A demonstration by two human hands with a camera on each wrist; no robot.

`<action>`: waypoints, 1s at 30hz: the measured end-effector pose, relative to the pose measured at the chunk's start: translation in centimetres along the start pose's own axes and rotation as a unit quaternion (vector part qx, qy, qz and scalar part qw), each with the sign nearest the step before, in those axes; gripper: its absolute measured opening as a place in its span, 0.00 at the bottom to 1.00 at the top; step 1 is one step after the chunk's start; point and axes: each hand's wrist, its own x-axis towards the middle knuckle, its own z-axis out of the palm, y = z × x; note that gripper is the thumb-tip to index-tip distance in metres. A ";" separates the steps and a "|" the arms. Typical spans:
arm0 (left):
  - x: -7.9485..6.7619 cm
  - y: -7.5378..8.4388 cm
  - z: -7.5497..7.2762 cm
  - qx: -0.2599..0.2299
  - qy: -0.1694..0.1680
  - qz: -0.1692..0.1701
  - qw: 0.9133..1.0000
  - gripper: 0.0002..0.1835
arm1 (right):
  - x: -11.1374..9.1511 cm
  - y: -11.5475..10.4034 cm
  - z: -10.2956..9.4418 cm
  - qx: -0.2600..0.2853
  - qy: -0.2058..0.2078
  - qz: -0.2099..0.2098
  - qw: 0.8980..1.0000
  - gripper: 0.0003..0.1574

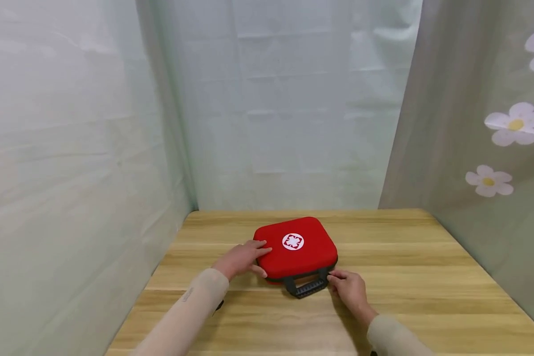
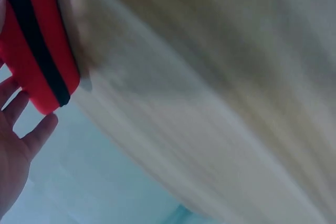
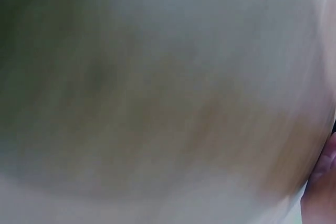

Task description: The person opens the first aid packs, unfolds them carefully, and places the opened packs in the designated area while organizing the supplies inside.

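1. Red, smooth-covered case (image 1: 317,252) with rounded corners and a round white emblem (image 1: 292,242) lies closed and flat on the pale wood-grain table (image 1: 409,282); we see its black ribbed carry handle (image 1: 312,288) pointing toward the person.
2. Our left hand (image 1: 242,258) has its fingers spread, resting on the case's left side without curling round it. Our right hand (image 1: 350,291) makes a pinch at the front edge, just beside the handle's right end; we cannot tell exactly which small part sits between the fingertips.
3. We judge the step in hand to be steadying the case while working at its edge, perhaps at a closure. Our next move would call for firm left-hand pressure and a secure right-hand pinch, so that the case does not swivel.
4. From the left wrist we get what the head view mostly hides: a broad black band (image 2: 34,45) running between the red halves. The right wrist view is badly blurred, showing only part of our hand at its edge; only the head view shows the emblem and handle clearly.
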 end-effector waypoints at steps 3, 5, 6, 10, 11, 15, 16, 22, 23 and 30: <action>0.0 0.6 0.6 -0.010 0.026 -0.002 1.000 0.44 | 0.2 0.0 -0.2 0.022 0.001 0.010 1.000 0.07; 0.1 1.1 1.0 -0.011 0.039 -0.009 0.999 0.43 | 0.2 0.0 -0.3 0.037 0.007 0.015 0.999 0.09; 0.2 1.4 1.1 -0.008 0.045 -0.013 0.999 0.43 | 0.1 0.0 -0.3 0.043 0.009 0.016 0.999 0.09; 0.9 3.7 1.7 0.028 0.086 -0.038 0.995 0.43 | -0.2 -0.2 0.1 0.044 -0.004 0.010 0.999 0.05; 1.2 4.5 1.8 0.041 0.097 -0.048 0.993 0.43 | -0.3 -0.3 0.3 0.042 -0.015 0.008 0.999 0.05; 2.6 7.9 2.1 0.092 0.137 -0.089 0.982 0.42 | -0.8 -0.6 1.3 0.048 -0.054 0.004 0.997 0.06; 2.9 8.5 2.2 0.101 0.142 -0.096 0.980 0.42 | -0.9 -0.7 1.5 0.051 -0.056 0.005 0.997 0.07; 3.0 6.6 2.1 0.052 0.144 -0.090 0.984 0.40 | -1.2 -0.6 1.9 0.041 -0.045 0.005 0.998 0.06; 2.9 5.7 2.0 0.023 0.143 -0.087 0.986 0.40 | -1.3 -0.6 1.9 0.037 -0.047 0.003 0.998 0.06; 1.9 0.5 1.8 -0.161 0.061 -0.105 0.979 0.54 | -1.6 -1.0 2.2 0.000 -0.056 -0.021 0.998 0.04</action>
